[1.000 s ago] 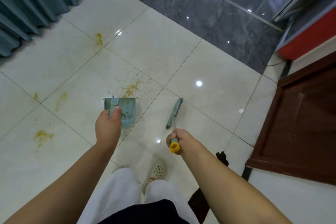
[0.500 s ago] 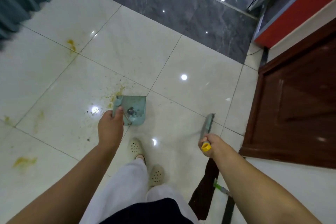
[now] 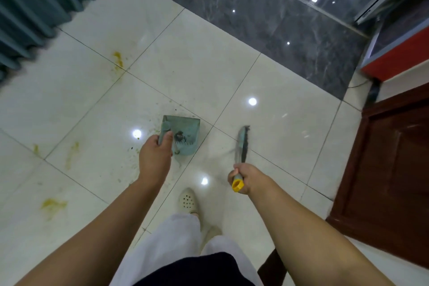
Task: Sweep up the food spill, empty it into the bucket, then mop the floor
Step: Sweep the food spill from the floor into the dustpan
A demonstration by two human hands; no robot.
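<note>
**Dustpan and brush held above a stained tile floor**

The glossy cream tile floor [image 3: 197,72] fills most of the view, with a band of dark grey marble tile [image 3: 267,18] at the far side. Pleated teal curtains [image 3: 34,2] hang at the far left, and a dark red-brown wooden door [image 3: 394,169] lies to the right. Yellow food smears [image 3: 53,204] mark the tiles on the left; fine crumbs are scattered near the middle.

The left hand [image 3: 154,160] has its fingers wrapped round the handle of a small teal plastic dustpan [image 3: 185,134], which carries dark debris in its tray. The right hand [image 3: 247,177] is clenched on the yellow-capped handle of a narrow teal hand brush [image 3: 241,144] with dark bristles, pointing away from the person. Dustpan and brush are well apart. A cream perforated clog [image 3: 187,201] stands on the tile below them.
</note>
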